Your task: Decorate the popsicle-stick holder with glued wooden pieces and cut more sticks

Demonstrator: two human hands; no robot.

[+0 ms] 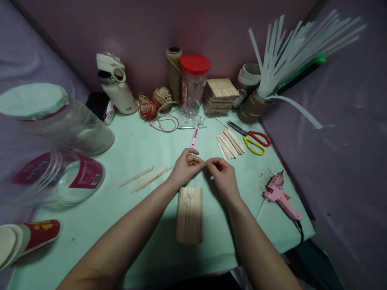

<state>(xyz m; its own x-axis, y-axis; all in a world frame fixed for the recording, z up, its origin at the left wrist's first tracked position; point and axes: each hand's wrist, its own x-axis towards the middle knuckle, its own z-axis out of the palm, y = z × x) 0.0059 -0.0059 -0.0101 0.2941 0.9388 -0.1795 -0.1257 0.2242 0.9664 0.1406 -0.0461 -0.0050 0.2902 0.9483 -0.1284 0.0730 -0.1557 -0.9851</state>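
My left hand and my right hand meet at the middle of the pale green table. Both are pinched together on a small pale piece between the fingertips; it is too small to name. Just below my hands lies a flat panel of wooden craft sticks joined side by side, with a small blob on its upper part. A loose pile of wooden sticks lies to the upper right of my hands. A few split sticks lie to the left.
Red and yellow scissors, a pink glue gun, a pink cutter, a stack of sticks, a red-lidded jar, twine, a cup of glue sticks and large jars ring the table.
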